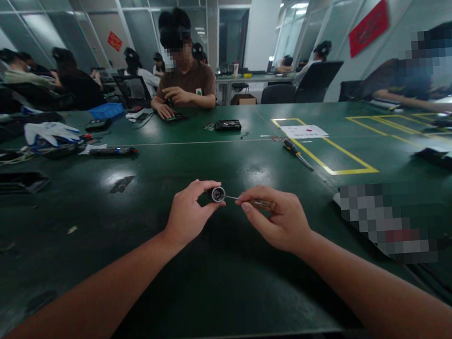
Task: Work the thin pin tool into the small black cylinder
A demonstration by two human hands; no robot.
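Note:
Between thumb and fingers my left hand (188, 211) grips a small round part (217, 194), a dark cylinder with a pale metal rim whose open end faces me. My right hand (281, 217) is closed around the amber handle of a thin screwdriver (262, 203). Its slim shaft points left, and the tip meets the rim's right side; whether it goes inside, I cannot tell. Both hands are held above the green table (204, 295), near its middle.
Beyond my hands lie a yellow-black screwdriver (297, 154), a black device (227, 125) and a pen-shaped tool (112, 152). White gloves (51, 132) and a blue tray (106, 110) are at far left. A co-worker (187, 84) sits opposite, hands over a dark part. Yellow tape (353, 171) marks the right side.

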